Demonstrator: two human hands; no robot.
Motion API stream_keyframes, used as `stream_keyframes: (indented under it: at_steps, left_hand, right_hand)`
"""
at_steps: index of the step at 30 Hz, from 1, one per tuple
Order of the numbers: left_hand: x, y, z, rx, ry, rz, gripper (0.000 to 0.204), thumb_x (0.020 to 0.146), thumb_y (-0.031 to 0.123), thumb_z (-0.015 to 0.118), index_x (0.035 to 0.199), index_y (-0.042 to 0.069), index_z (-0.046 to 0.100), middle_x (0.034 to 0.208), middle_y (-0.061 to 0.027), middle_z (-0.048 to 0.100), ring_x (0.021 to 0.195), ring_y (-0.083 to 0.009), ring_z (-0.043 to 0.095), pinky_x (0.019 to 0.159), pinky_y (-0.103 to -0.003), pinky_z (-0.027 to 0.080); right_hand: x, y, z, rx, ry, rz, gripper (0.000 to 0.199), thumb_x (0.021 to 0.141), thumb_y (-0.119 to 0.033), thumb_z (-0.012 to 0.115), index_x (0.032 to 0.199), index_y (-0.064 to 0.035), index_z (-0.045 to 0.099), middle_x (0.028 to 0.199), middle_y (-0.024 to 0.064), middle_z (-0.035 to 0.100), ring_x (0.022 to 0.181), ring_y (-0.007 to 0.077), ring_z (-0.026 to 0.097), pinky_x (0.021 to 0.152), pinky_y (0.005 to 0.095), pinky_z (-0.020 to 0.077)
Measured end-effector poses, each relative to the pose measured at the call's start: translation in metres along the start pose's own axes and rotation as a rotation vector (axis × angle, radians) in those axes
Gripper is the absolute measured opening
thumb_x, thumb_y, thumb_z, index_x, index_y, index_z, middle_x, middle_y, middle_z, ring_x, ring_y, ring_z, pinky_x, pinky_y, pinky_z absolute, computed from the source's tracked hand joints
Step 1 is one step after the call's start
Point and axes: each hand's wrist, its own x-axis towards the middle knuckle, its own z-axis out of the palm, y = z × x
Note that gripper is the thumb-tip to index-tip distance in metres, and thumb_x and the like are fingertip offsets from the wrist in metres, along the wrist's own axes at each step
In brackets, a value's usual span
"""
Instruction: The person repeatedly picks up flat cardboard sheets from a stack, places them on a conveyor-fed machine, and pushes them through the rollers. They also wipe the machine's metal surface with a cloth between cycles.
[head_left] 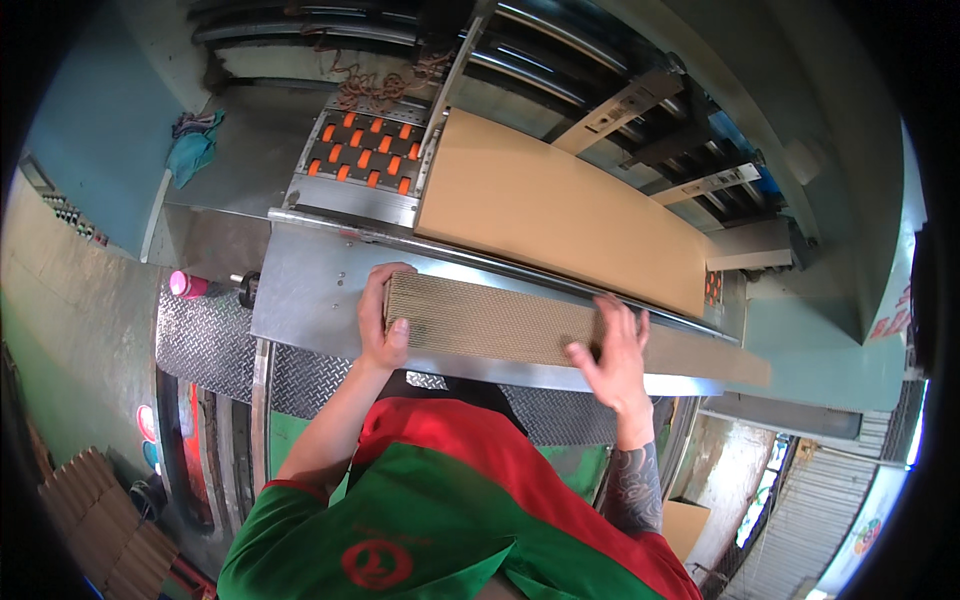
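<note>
A long stack of corrugated cardboard sheets (490, 318) rests on the metal feed table (300, 290) in front of me, its fluted edges facing up. My left hand (380, 330) wraps round the stack's left end, thumb on the near side and fingers at the far corner. Toward the right part of the stack, my right hand (622, 360) is open with fingers and thumb spread; whether it touches the cardboard I cannot tell. Just beyond the metal bar, a large flat brown cardboard sheet (540, 195) lies inside the machine.
Orange rollers (365, 150) sit left of the flat sheet. Metal guide arms (625, 110) reach over its far side. A teal cloth (192, 155) hangs on the left ledge, and a pink container (187, 284) stands near a black knob. Stacked cardboard (105, 515) lies at lower left.
</note>
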Motion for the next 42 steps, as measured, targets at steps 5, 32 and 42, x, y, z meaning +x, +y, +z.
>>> stream_keyframes:
  at_steps: [5, 32, 42]
  left_hand:
    - [-0.009, -0.005, 0.0, 0.007, -0.001, -0.067, 0.083, 0.095, 0.065, 0.05, 0.132, -0.008, 0.055, 0.124, -0.0199, 0.061, 0.114, -0.0293, 0.059, 0.102, -0.042, 0.047]
    - [0.004, 0.07, 0.037, -0.266, -0.189, 0.036, 0.117, 0.084, 0.081, 0.065, 0.161, -0.003, 0.035, 0.16, -0.0213, 0.046, 0.149, -0.0357, 0.043, 0.122, -0.05, 0.036]
    - [0.037, -0.007, -0.05, -0.461, -0.057, 0.129, 0.091, 0.098, 0.069, 0.054, 0.158, 0.002, 0.044, 0.158, -0.0169, 0.051, 0.145, -0.037, 0.048, 0.122, -0.054, 0.038]
  right_hand:
    - [0.019, -0.047, 0.008, 0.043, -0.108, -0.253, 0.107, 0.078, -0.057, 0.084, 0.156, 0.0025, 0.041, 0.154, 0.0212, 0.048, 0.15, 0.0376, 0.041, 0.128, 0.0608, 0.0204]
    - [-0.021, 0.009, -0.181, 0.208, 0.069, -0.364, 0.092, 0.071, -0.054, 0.091, 0.133, 0.0022, 0.053, 0.126, 0.0173, 0.061, 0.122, 0.0336, 0.059, 0.101, 0.0489, 0.0426]
    - [-0.14, 0.204, -0.176, 0.45, 1.418, 0.031, 0.049, 0.099, -0.025, 0.063, 0.141, 0.001, 0.057, 0.146, 0.0156, 0.059, 0.127, 0.0256, 0.058, 0.11, 0.0409, 0.043]
